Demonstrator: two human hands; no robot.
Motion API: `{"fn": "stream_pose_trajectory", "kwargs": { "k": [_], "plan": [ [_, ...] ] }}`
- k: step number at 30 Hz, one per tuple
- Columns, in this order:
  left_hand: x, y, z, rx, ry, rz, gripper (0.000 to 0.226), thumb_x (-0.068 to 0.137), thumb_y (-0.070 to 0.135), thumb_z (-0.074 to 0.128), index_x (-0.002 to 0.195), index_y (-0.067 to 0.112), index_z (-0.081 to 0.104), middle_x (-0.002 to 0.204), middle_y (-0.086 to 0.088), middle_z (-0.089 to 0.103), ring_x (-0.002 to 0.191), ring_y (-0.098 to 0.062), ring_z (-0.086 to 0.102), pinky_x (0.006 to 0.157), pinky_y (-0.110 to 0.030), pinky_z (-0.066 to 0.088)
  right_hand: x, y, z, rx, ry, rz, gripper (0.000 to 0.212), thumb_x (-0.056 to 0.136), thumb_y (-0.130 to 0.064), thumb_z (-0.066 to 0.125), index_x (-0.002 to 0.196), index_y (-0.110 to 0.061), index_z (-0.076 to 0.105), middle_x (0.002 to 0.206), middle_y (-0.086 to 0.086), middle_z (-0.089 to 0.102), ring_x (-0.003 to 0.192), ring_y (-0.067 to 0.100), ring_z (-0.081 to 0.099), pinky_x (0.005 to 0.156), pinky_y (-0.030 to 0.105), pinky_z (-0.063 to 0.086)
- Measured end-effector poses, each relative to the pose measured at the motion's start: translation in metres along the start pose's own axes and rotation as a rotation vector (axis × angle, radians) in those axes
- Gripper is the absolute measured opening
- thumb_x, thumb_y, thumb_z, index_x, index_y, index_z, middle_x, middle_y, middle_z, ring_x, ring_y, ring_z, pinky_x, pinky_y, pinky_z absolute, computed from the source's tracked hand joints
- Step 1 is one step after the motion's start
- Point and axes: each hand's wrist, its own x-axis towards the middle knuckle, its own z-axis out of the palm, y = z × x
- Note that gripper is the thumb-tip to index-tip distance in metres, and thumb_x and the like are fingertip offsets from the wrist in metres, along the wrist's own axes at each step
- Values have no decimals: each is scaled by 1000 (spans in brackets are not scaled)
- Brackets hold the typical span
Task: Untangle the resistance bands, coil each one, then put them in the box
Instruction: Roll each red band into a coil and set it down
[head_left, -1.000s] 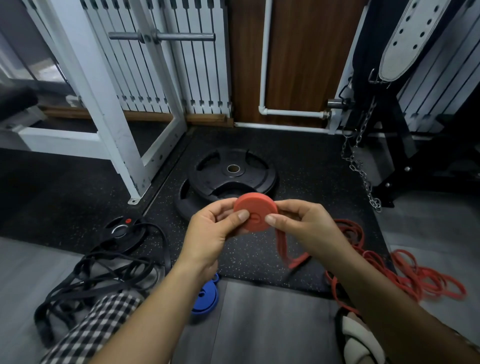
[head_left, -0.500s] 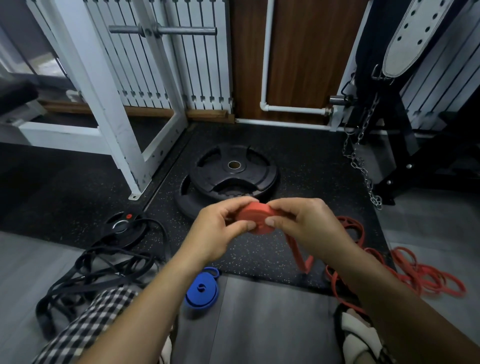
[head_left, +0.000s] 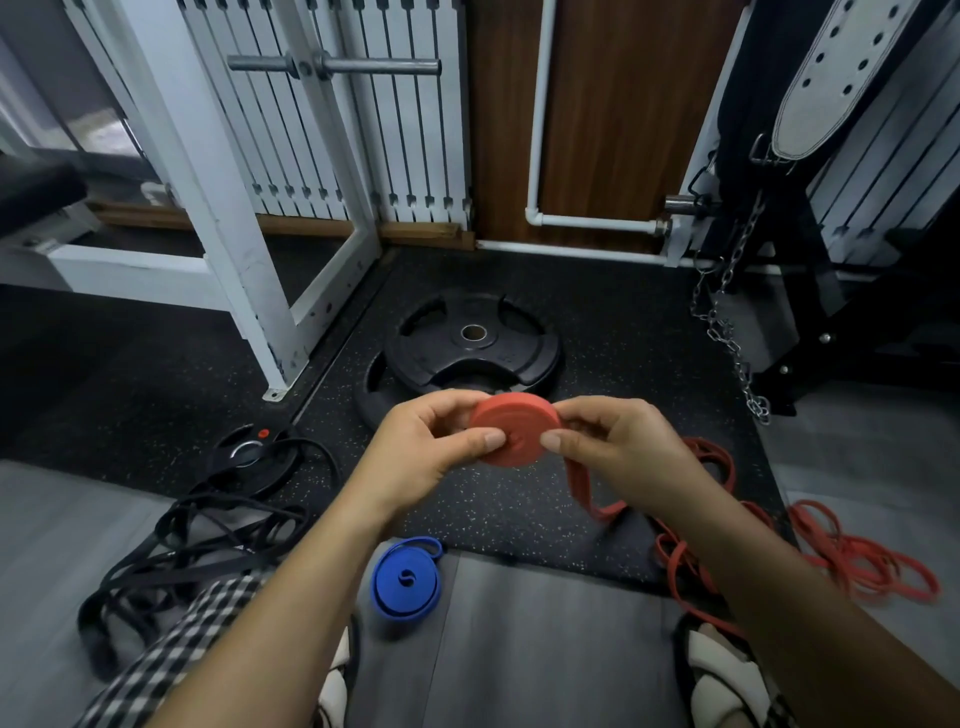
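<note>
Head-worn camera looks forward and down, close over the hands, floor beyond.

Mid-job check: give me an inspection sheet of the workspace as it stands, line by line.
Surface: black speckled rubber mat ahead, grey floor nearer the person.
Job's things: red coil held in the air, its loose tail hanging; blue coil rolled up on the floor; black bands tangled at left; red bands in a loose pile at right. Box: nothing seen.
Clutter: two stacked weight plates; small plate under the black bands.
Hands: left hand and right hand both pinch the red coil.
Cables: nothing seen; a chain hangs at right.
Surroundings: white rack frame, wooden wall panel, lifting belt.
</note>
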Motion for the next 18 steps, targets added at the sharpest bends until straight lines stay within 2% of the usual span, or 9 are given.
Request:
{"fn": "stream_pose_trajectory", "kwargs": {
  "k": [2,5,8,10,11,15,18],
  "plan": [
    [1,-1,-3,94,-42,14,37,73,-1,70,99,25,65,91,-3,69,79,-9,63,70,-17,52,-1,2,1,-208,-22,-24,9,82,-22,67,90,-26,70,76,-4,65,72,15,61,74,38,53],
    [1,0,-1,186,-35,37,31,74,-4,69,86,24,67,81,1,69,75,-11,62,66,-17,52,-5,0,7,-342,-47,-79,12,84,-26,65,95,-24,68,75,-11,60,74,10,58,73,37,52],
    [2,-1,-1,130,29,31,27,74,-6,68,79,21,68,76,-2,68,71,-14,62,63,-22,54,-3,-2,7,-191,1,-64,18,82,-20,68,100,-21,68,84,-7,65,77,5,61,72,23,51],
    [2,0,-2,68,74,29,25,74,-4,68,79,20,69,75,-2,70,71,-16,64,68,-33,55,-1,-3,3,4,18,-26,17,79,-16,71,95,-22,68,83,-8,67,73,-1,62,69,12,48],
    [1,0,-2,26,90,28,23,74,-4,68,79,19,69,73,-1,70,70,-15,65,69,-34,56,0,-4,1,78,9,0,17,77,-15,72,92,-23,68,81,-8,68,71,-3,62,68,11,48],
    [0,0,4,-167,134,-21,18,76,-3,64,81,15,66,69,3,71,67,-11,67,61,-25,55,0,-6,2,191,13,37,13,78,-17,70,84,-29,67,81,-2,70,73,5,63,71,18,51],
    [0,-2,3,-175,43,-76,17,76,1,64,87,15,65,73,0,70,71,-16,65,61,-26,54,-1,-6,0,123,13,14,13,81,-18,68,85,-30,67,85,-1,71,81,14,66,77,25,53]
  ]
}}
